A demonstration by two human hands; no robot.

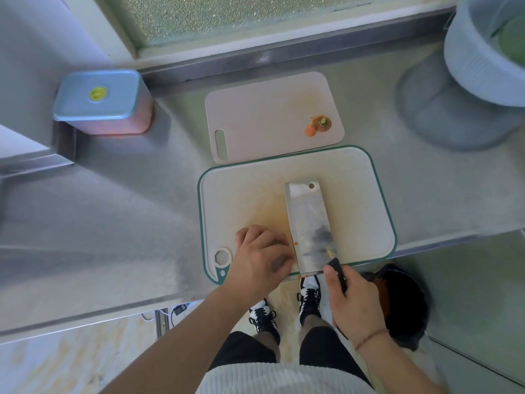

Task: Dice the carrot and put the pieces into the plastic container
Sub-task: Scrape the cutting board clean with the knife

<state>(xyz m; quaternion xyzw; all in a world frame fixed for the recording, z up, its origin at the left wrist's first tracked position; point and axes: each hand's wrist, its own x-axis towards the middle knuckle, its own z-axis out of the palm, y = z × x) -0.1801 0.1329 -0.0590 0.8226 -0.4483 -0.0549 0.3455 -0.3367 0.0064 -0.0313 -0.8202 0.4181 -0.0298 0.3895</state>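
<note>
Two hands at the green-edged cutting board (355,194) — right hand (355,305) wrapped around the cleaver (309,223) handle, blade lying flat. Left hand (261,257) curled beside the blade's edge; what it holds, I cannot tell. Carrot scraps (318,125) sit on the pink board (264,118) — lidded plastic container (102,102) far left.

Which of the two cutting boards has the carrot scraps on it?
The far, pinkish cutting board; carrot scraps lie near its right edge. The near green-rimmed board carries the cleaver.
</note>
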